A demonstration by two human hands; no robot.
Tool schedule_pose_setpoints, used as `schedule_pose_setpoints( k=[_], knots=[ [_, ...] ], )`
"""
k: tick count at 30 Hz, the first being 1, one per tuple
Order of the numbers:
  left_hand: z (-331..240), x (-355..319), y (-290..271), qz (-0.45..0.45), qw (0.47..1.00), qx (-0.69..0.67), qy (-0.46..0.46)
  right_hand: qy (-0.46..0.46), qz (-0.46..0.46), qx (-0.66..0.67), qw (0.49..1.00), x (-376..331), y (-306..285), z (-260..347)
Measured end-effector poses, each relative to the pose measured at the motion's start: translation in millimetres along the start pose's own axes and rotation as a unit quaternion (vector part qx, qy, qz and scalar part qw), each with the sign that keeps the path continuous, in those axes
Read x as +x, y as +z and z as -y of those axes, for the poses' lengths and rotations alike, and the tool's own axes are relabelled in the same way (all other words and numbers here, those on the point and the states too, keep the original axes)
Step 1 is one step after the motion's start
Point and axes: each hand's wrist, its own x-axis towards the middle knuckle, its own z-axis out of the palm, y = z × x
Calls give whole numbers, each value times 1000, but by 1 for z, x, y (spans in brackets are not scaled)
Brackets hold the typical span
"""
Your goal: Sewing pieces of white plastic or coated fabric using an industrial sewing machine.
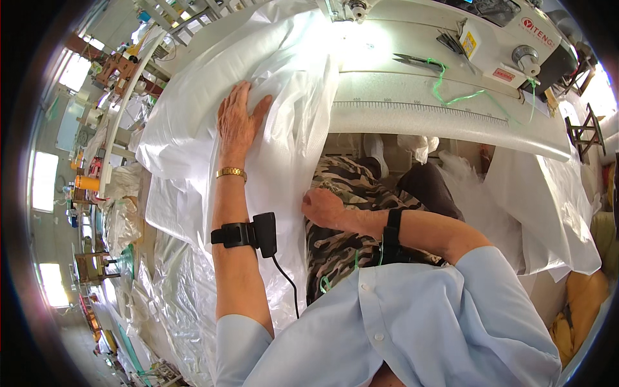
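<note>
A large white woven-plastic sheet [193, 138] spreads over the left part of the table and hangs down toward my lap. My left hand [238, 119] lies flat on it, fingers stretched out and thumb apart. Beside my thigh my right hand [322, 208] is closed at the sheet's hanging right edge, its fingertips partly hidden. The sheet's far end runs up to the brightly lit head of a sewing machine [496, 39]. Dark scissors [418, 61] rest on the machine bed [387, 84], right of the sheet.
Green thread [440, 87] trails over the machine bed and its printed ruler scale [419, 106]. More white plastic sheeting [541, 200] hangs at the right. Clear crumpled plastic [174, 297] lies low at the left. Beyond it stands a workbench [129, 97] with machines.
</note>
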Motion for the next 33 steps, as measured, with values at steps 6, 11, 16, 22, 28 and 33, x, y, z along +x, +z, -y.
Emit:
schedule_pose_setpoints(
  k=[6,11,16,22,28,33],
  knots=[
    [3,1,3,-15,1000,10,13,-6,7,63,998,1,0,11],
    [2,1,3,-20,999,17,19,-1,16,20,1000,6,8,2],
    [1,1,2,-31,999,12,19,44,22,46,998,7,-5,-7],
    [24,4,14,-28,999,7,37,-88,-66,377,920,-62,-179,30],
    [25,0,10,-37,999,-12,21,159,56,2,986,-120,-241,-41],
    [2,-5,-22,10,980,-188,-58,84,-63,-65,992,-129,-210,-100]
  ],
)
